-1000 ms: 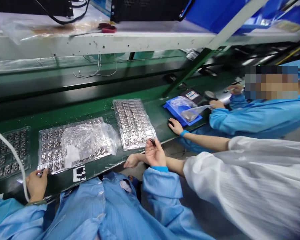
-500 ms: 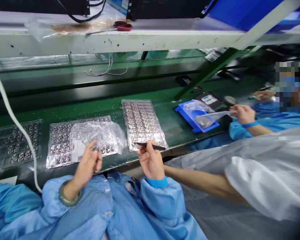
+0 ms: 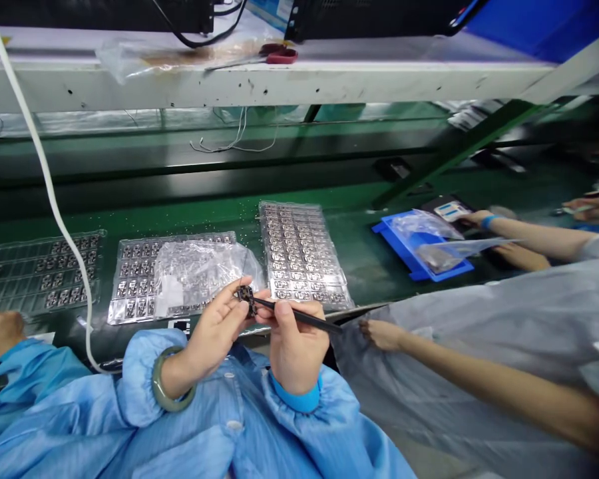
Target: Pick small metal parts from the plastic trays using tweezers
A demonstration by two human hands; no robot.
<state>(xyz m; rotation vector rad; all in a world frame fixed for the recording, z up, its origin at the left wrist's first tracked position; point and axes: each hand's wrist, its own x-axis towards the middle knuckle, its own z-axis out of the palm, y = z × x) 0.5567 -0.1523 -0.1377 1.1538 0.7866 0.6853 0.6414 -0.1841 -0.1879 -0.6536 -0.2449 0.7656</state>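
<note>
Black tweezers [image 3: 299, 314] lie nearly level in the right hand [image 3: 294, 346], its grip closed, tips pointing left at a small dark part [image 3: 247, 299] pinched by the left hand [image 3: 214, 329], over the front edge of the green table [image 3: 364, 259], just before a clear tray of metal parts [image 3: 304, 256].

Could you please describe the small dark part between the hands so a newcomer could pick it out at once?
On the green belt, before a clear tray of small parts, the left hand and right hand meet. The small dark part sits at the left fingertips, touched by a slim black tool, alone off the trays.
</note>
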